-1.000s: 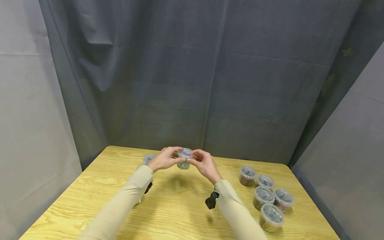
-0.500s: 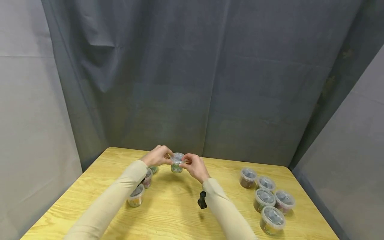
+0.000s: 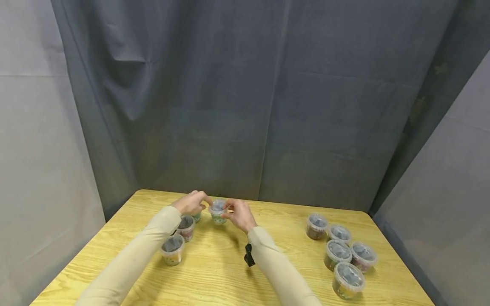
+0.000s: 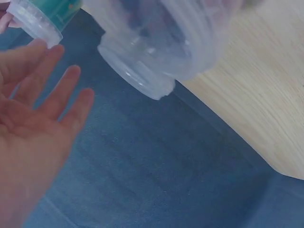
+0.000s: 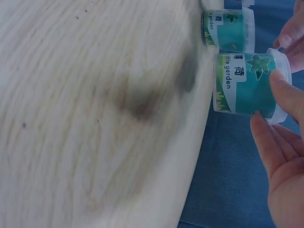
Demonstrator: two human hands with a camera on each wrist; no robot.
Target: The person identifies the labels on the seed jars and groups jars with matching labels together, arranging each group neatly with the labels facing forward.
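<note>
Between my hands at the far side of the table is a small clear-lidded plastic tub (image 3: 218, 218) with a green label. My right hand (image 3: 240, 216) holds it near the rim. In the right wrist view the thumb and fingers grip this tub (image 5: 247, 85), whose label shows a leaf and "little garden". My left hand (image 3: 190, 203) is at the tub's other side, its fingertips right at the lid. The left wrist view shows that hand (image 4: 38, 109) with extended fingers. A similar green tub (image 3: 197, 217) stands partly hidden behind the left hand.
Two more lidded tubs, one pinkish (image 3: 186, 231) and one yellowish (image 3: 172, 256), stand beside the left forearm. Several others, including a front yellow one (image 3: 346, 284), cluster at the right of the wooden table (image 3: 229, 276). A dark curtain (image 3: 210, 106) hangs behind the table's far edge.
Both hands and the green-labelled tub have moved left and lower toward the tabletop. The left fingers have loosened from the tub, while the right hand still holds it.
</note>
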